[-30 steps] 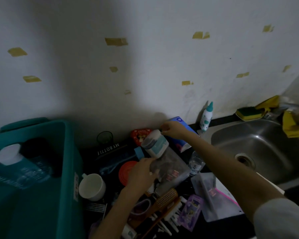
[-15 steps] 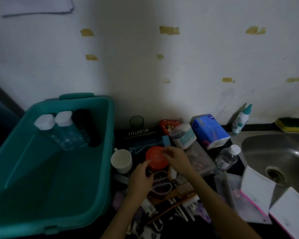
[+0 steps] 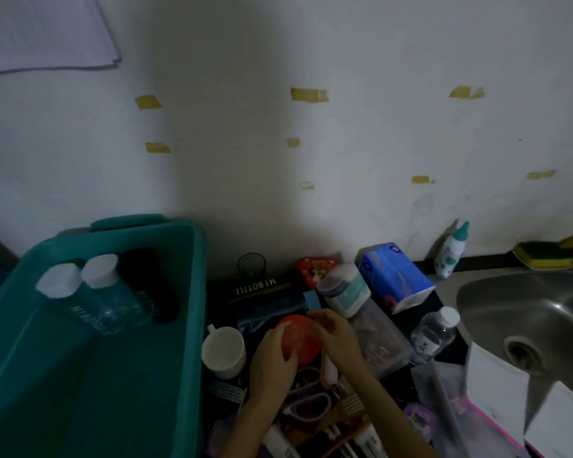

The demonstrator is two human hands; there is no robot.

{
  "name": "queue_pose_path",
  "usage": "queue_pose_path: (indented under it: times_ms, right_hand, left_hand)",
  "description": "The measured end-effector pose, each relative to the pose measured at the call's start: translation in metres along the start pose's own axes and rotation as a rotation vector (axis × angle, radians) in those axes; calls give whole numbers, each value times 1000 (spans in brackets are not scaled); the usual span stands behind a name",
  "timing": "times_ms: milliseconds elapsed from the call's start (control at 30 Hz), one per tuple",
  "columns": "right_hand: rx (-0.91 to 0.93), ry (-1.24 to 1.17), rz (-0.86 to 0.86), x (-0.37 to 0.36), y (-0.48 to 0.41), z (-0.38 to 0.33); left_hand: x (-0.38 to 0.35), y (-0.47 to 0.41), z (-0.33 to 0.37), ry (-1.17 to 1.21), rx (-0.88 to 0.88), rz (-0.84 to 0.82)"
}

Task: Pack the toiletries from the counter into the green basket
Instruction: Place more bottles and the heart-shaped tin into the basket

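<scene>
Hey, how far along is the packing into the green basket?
Early on. Done: two clear bottles and a dark bottle lie in the green basket. In hand: left hand and right hand both hold the red round container. Remaining: white mug, swab jar, blue tissue pack, small clear bottle and more clutter.

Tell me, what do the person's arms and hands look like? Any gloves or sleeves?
The left hand and right hand are bare, no gloves. Both forearms are bare, with no sleeve in view. No ring or watch shows, though the light is dim.
</scene>
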State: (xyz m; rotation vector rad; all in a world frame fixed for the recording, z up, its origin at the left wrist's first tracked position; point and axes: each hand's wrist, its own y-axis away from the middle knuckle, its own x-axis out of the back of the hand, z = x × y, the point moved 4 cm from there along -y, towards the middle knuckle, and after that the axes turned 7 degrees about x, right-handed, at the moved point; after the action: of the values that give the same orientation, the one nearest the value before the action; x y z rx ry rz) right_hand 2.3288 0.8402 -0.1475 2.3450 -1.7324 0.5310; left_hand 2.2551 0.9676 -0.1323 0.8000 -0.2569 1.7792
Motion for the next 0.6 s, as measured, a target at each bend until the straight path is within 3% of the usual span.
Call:
queue_pose_path:
  times_ms: [300, 600]
  right_hand:
    - [-106, -46, 35, -10, -33, 18]
    - [-163, 26, 188, -18, -49, 37]
  left_hand:
    - [-24, -60, 15, -95, 76, -61]
    - [-34, -105, 7, -292, 69, -33]
